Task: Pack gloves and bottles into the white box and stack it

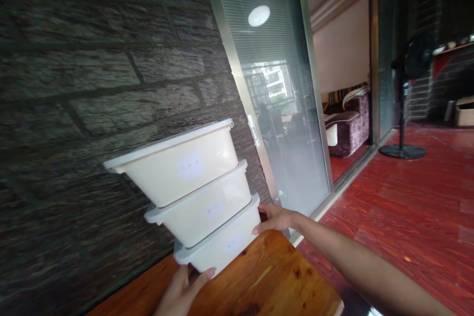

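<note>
A stack of three cream plastic storage boxes (pixel 200 192) with lids stands on a wooden tabletop (pixel 274 281) against a dark brick wall. Each box has a small white label on its front. My left hand (pixel 181 289) grips the near bottom corner of the lowest box (pixel 222 244), thumb up along its front. My right hand (pixel 276 218) presses its fingers against the far end of that same lowest box. The stack looks tilted in this view.
A dark brick wall (pixel 92 84) is right behind the boxes. A frosted glass sliding door (pixel 281 94) stands to the right, open onto a room with a purple sofa (pixel 348 126). A standing fan (pixel 405 103) rests on the red wooden floor (pixel 407 207).
</note>
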Action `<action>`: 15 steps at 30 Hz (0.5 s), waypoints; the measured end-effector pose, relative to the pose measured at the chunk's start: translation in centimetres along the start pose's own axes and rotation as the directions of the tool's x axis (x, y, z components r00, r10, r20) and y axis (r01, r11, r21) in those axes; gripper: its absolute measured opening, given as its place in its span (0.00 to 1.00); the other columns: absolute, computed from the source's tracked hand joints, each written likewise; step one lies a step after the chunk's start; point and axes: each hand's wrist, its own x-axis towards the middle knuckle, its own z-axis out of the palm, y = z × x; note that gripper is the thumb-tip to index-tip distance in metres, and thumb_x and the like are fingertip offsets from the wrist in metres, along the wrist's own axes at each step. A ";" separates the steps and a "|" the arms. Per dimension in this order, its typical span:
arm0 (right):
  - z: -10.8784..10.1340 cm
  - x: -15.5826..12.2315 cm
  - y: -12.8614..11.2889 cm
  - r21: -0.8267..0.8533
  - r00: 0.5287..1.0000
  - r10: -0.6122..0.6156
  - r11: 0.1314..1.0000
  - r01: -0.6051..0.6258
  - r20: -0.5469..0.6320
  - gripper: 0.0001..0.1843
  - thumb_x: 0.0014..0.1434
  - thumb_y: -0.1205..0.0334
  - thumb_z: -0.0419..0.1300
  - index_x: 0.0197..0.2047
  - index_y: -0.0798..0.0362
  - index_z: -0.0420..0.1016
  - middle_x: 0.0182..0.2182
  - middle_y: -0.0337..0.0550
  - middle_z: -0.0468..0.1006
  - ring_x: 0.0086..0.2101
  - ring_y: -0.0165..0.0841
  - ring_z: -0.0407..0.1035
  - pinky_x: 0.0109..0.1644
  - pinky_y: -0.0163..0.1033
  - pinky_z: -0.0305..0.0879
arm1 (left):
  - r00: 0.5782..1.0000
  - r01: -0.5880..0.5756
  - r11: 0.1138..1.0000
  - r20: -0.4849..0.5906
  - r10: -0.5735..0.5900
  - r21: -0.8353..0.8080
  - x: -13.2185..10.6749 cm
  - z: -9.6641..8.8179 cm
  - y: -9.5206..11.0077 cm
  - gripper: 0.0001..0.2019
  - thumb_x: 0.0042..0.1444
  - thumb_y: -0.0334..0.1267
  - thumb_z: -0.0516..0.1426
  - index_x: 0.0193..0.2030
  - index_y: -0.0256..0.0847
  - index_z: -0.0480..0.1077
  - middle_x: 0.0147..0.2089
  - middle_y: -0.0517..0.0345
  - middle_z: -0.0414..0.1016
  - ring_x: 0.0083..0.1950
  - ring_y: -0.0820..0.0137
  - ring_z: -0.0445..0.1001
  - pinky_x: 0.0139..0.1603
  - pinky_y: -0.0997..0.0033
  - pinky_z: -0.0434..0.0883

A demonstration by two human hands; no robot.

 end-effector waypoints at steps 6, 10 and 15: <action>-0.7 1.1 1.3 0.013 1.000 0.023 1.000 -0.023 0.012 0.45 0.43 0.53 0.80 0.64 0.48 0.74 0.60 0.45 0.78 0.62 0.48 0.69 0.68 0.55 0.62 | 0.999 -0.050 0.999 -0.011 0.050 0.004 0.7 0.0 0.4 0.28 0.57 0.53 0.66 0.59 0.39 0.72 0.59 0.46 0.80 0.66 0.50 0.73 0.74 0.47 0.59; -0.9 1.8 1.8 0.027 0.998 0.028 0.999 -0.030 0.050 0.43 0.45 0.52 0.79 0.63 0.48 0.73 0.59 0.45 0.80 0.59 0.47 0.72 0.67 0.54 0.65 | 0.995 -0.102 0.995 -0.026 0.101 -0.021 1.3 0.1 0.0 0.30 0.58 0.51 0.66 0.63 0.38 0.70 0.61 0.43 0.78 0.67 0.49 0.71 0.74 0.42 0.59; -0.9 2.5 2.0 0.008 0.998 0.022 1.000 -0.023 0.061 0.37 0.49 0.52 0.77 0.61 0.50 0.75 0.58 0.47 0.80 0.61 0.49 0.71 0.68 0.55 0.63 | 0.992 -0.126 0.982 0.016 0.129 -0.144 2.0 -0.1 -0.9 0.26 0.58 0.49 0.66 0.60 0.38 0.71 0.66 0.41 0.74 0.68 0.50 0.71 0.72 0.43 0.62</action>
